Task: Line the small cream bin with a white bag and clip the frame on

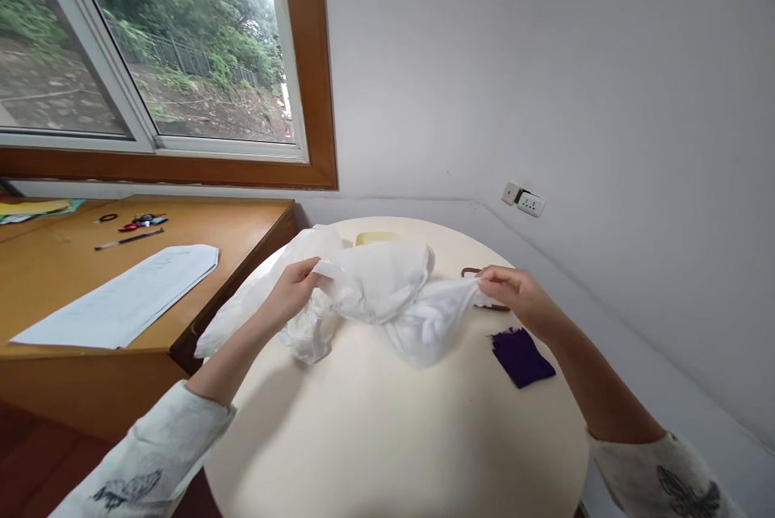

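Note:
A thin white plastic bag (381,280) is stretched between my two hands above the round table. My left hand (295,286) pinches its left edge with closed fingers. At the other end, my right hand (514,294) grips a corner that is drawn out to a point. The lower right part of the bag sags and looks bunched; whether anything is inside, I cannot tell. More crumpled white plastic (242,310) lies under and beyond my left hand. A folded dark purple cloth (521,358) rests below my right hand. Behind that hand, a brown-edged item (500,307) is partly hidden.
The cream round table (387,437) stands against the wall. A pale yellow object (375,237) shows behind the bag. To the left, a wooden desk (242,219) holds papers (121,296), a pen (129,240) and keys (144,221). A wall socket (531,203) is at the right.

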The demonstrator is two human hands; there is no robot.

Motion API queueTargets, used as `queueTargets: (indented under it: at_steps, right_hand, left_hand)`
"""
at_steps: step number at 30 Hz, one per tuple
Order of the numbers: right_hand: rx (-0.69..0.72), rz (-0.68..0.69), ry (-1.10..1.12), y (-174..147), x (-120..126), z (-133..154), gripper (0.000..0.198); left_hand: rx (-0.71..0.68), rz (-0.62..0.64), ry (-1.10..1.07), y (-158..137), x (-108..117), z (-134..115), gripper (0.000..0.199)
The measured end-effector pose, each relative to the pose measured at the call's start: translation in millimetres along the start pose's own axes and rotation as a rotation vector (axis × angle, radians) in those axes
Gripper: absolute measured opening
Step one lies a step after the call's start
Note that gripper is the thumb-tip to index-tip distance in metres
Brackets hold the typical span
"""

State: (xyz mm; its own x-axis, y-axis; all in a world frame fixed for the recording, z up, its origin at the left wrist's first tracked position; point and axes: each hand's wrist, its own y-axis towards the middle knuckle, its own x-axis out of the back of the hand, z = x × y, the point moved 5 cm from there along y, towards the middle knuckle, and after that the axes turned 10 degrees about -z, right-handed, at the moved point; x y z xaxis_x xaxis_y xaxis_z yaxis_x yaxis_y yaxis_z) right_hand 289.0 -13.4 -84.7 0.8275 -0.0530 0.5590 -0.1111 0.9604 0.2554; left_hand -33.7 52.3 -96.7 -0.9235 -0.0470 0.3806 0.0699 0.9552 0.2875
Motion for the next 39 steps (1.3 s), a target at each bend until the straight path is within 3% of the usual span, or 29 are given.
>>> queueTargets:
  at_steps: [4, 7, 10, 14, 18, 24, 28, 30, 33, 37, 39]
  right_hand:
    - [-0.057, 0.168, -0.125, -6.5, -11.8, -7.2, 0.029]
    - [-0.135, 0.115, -0.110, -9.5, -11.7, -18.3, 0.030]
    - [-0.191, 0.064, -0.164, -13.5, -10.8, -34.3, 0.031]
    - [-0.271, 0.109, -0.220, -25.1, -21.0, -56.1, 0.027]
    - [-0.340, 0.216, -0.186, -41.4, -38.2, -64.6, 0.026]
    - [-0.403, 0.312, -0.182, -63.0, -37.3, -65.6, 0.041]
    - [-0.465, 0.438, -0.054, -87.0, -36.4, -78.3, 0.068]
    - [-0.479, 0.399, -0.057, -94.8, -38.0, -85.1, 0.056]
    - [-0.438, 0.291, -0.085, -93.7, -39.8, -81.5, 0.009]
    - [-0.331, 0.084, 0.030, -70.6, -28.8, -58.5, 0.020]
    - [-0.338, 0.051, 0.023, -58.6, -24.5, -54.6, 0.028]
  left_hand:
    - [0.014, 0.017, -0.048, -3.3, -2.7, -8.4, 0.031]
    - [-0.018, 0.105, -0.063, -8.9, -7.2, -22.0, 0.031]
    - [-0.097, 0.291, -0.027, -17.6, -15.7, -31.1, 0.032]
    - [-0.147, 0.474, 0.152, -31.7, -29.7, -13.1, 0.066]
    - [-0.145, 0.581, 0.268, -47.2, -54.5, 18.4, 0.080]
    - [-0.282, 0.609, 0.539, -55.3, -92.3, 25.3, 0.069]
    - [-0.195, 0.593, 0.620, -53.8, -99.8, 26.6, 0.065]
    - [-0.157, 0.573, 0.638, -53.0, -100.0, 30.0, 0.056]
    - [-0.124, 0.525, 0.612, -50.5, -98.6, 34.9, 0.043]
    - [-0.112, 0.509, 0.527, -49.3, -94.3, 37.1, 0.029]
    - [-0.110, 0.507, 0.468, -50.7, -89.8, 35.3, 0.024]
